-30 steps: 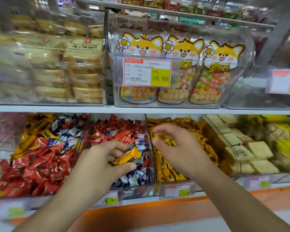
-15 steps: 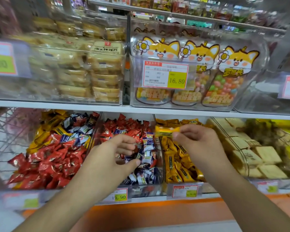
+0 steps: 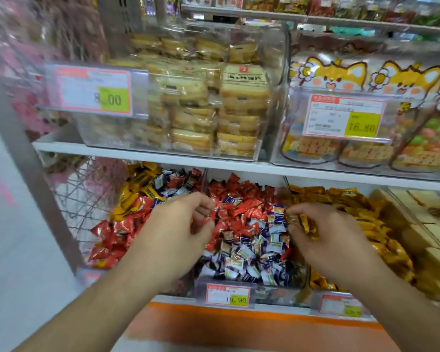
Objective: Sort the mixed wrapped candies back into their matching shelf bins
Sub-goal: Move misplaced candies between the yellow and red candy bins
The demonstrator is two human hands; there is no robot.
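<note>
Shop shelving, two tiers of clear plastic bins, viewed from the head camera.

Nearest: orange shelf edge (image 3: pixel 239 323) with a price tag reading 18.90 (image 3: pixel 228 297).

Left hand (image 3: pixel 178 232): over the boundary of the left and middle bins, fingers curled; whether it holds anything cannot be told.

Right hand (image 3: pixel 323 235): at the wall between middle and right bins, fingertips pinching a yellow wrapped candy (image 3: pixel 306 224).

Middle bin (image 3: pixel 249 285): red foil candies (image 3: pixel 241 207) behind, blue-and-white wrapped candies (image 3: pixel 252 255) in front.

Left bin: red wrappers, yellow and blue mixed at the back (image 3: pixel 148 184).

Right bin: yellow wrapped candies (image 3: pixel 381 229).

Upper shelf: packaged cakes (image 3: pixel 239 107); fox-printed sweet jars (image 3: pixel 366 80).
</note>
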